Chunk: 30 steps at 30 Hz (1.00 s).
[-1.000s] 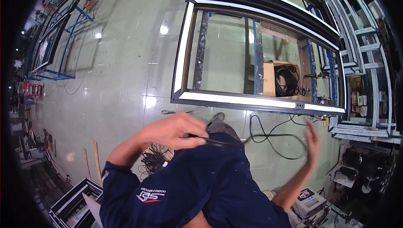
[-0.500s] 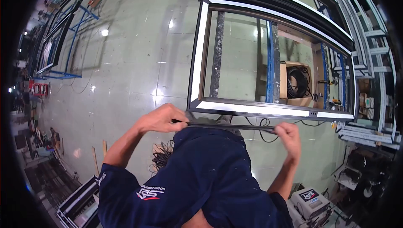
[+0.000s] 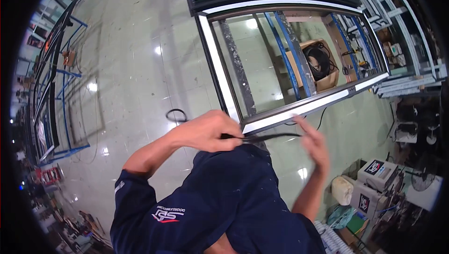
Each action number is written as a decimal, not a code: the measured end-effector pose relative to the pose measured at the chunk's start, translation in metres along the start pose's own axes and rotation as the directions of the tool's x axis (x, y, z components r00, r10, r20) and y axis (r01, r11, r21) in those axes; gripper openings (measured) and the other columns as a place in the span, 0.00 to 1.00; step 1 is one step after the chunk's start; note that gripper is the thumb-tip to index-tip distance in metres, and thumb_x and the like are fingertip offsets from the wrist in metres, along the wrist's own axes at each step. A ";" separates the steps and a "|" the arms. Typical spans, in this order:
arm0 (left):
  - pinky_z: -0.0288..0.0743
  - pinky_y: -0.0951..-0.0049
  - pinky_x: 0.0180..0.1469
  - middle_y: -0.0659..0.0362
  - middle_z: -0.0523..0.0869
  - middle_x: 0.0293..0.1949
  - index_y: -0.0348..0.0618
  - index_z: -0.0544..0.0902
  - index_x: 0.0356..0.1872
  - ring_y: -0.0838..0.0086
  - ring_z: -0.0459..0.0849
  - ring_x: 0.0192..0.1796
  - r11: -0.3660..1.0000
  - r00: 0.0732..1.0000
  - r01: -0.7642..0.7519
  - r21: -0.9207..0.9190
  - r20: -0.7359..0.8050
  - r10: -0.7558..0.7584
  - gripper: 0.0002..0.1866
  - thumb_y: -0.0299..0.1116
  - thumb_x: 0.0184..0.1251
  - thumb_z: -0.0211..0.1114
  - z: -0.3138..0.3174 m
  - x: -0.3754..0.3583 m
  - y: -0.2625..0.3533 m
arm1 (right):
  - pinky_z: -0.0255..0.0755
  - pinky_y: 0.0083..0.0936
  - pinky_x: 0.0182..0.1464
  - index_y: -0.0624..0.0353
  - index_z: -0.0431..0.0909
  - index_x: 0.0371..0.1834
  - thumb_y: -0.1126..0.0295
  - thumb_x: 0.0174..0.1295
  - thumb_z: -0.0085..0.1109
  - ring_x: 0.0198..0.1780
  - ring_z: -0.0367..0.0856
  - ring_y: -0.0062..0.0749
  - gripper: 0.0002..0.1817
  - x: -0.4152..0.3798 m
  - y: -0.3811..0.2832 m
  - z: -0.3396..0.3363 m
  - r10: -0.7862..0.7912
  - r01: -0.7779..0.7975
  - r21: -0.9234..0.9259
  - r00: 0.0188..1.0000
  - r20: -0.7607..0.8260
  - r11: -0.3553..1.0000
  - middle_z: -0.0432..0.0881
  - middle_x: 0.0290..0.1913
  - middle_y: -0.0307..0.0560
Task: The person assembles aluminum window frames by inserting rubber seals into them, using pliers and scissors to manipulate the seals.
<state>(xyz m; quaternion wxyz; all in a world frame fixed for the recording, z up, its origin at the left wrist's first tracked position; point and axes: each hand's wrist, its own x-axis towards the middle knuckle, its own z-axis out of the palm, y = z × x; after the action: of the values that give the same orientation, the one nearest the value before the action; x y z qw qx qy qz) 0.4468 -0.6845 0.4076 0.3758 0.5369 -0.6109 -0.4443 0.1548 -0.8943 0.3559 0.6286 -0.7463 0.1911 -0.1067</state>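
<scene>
Black strip (image 3: pixel 278 136): stretched between the hands, and it could snag on the frame (image 3: pixel 322 103) just beyond them, running so near its corner.
Right hand (image 3: pixel 314 145): a blur, forefinger extended; can't tell if it grips, and a loose hold might let the strip slip.
Left hand (image 3: pixel 213 131): clenched round the strip, firm.
Strip's look: thin, dark, bendy, gently bowed.
Loop (image 3: pixel 176 110): black, beyond the left forearm; might tangle if it's joined on.

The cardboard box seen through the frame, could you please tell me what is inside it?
A coil of black cord lies in the cardboard box; anything beneath the coil is covered and cannot be seen.
</scene>
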 end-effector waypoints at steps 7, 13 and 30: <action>0.69 0.67 0.29 0.52 0.80 0.23 0.29 0.84 0.36 0.70 0.75 0.25 0.983 0.964 0.172 0.061 0.194 -0.181 0.09 0.29 0.63 0.65 -0.049 0.048 -0.052 | 0.68 0.20 0.33 0.68 0.84 0.35 0.70 0.67 0.61 0.29 0.71 0.15 0.10 0.052 0.003 0.052 0.143 -0.130 0.125 0.985 -0.099 0.984 0.78 0.24 0.35; 0.64 0.72 0.26 0.65 0.76 0.19 0.33 0.87 0.37 0.81 0.69 0.24 0.900 0.873 0.417 0.123 0.219 -0.435 0.11 0.33 0.65 0.67 -0.163 0.046 -0.080 | 0.54 0.18 0.25 0.63 0.81 0.28 0.64 0.66 0.59 0.23 0.63 0.13 0.14 -0.041 0.071 -0.038 0.396 -0.340 0.202 0.775 -0.492 0.918 0.67 0.20 0.30; 0.65 0.71 0.28 0.59 0.80 0.22 0.30 0.85 0.37 0.78 0.72 0.25 0.989 0.765 -0.021 0.147 0.639 -0.078 0.10 0.30 0.66 0.65 -0.325 0.190 -0.125 | 0.76 0.33 0.51 0.62 0.78 0.61 0.56 0.60 0.68 0.47 0.83 0.31 0.29 0.025 0.082 0.138 0.790 -0.692 0.393 0.581 -0.192 0.605 0.87 0.45 0.46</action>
<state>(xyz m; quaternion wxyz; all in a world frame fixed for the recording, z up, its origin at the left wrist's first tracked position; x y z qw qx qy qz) 0.7647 -0.9214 0.3913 0.0970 0.3876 -0.7249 -0.5611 0.2201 -0.7919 0.2481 0.6673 -0.4685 0.5789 0.0134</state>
